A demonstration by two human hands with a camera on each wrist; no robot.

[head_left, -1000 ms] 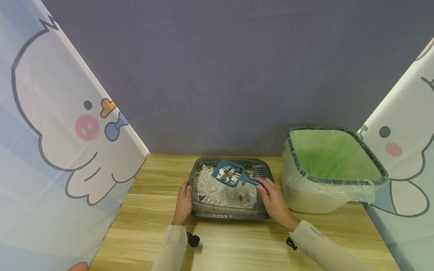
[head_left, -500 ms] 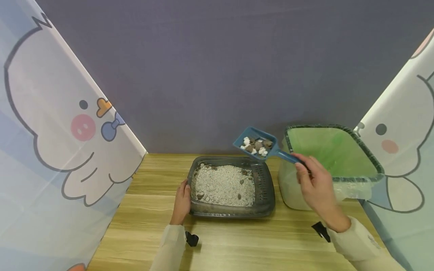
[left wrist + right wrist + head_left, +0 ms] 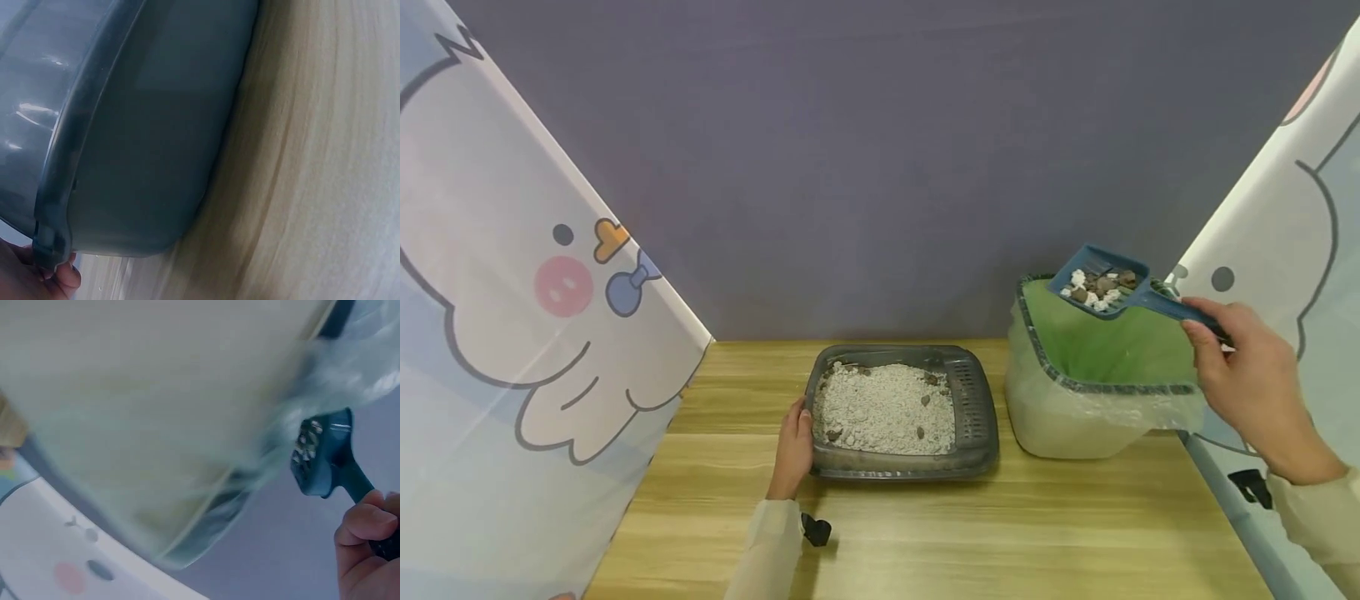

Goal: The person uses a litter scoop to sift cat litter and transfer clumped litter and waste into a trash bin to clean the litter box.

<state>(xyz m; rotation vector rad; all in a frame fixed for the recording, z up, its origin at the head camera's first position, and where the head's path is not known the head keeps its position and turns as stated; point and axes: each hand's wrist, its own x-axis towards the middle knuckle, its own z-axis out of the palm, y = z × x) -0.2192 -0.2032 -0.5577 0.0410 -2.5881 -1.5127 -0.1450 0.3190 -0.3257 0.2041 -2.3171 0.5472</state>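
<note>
Scoop (image 3: 1142,297) gripped by right hand (image 3: 1255,379) — above the bin (image 3: 1067,421), right. Tray (image 3: 895,467) pinched at its left by left hand (image 3: 792,450).

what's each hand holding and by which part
The right hand holds the scoop by its handle; the left hand grips the tray by its left rim.

The head view looks forward and down from above, far enough back to frame the tray (image 3: 902,467), bin (image 3: 1067,421), scoop (image 3: 1141,296), left hand (image 3: 793,450) and right hand (image 3: 1255,375). The left wrist view sits close beside the tray's outer wall, sharing tray and left hand with the head view; the right wrist view, tilted, faces the bin's side closely, sharing bin, scoop and right hand
</note>
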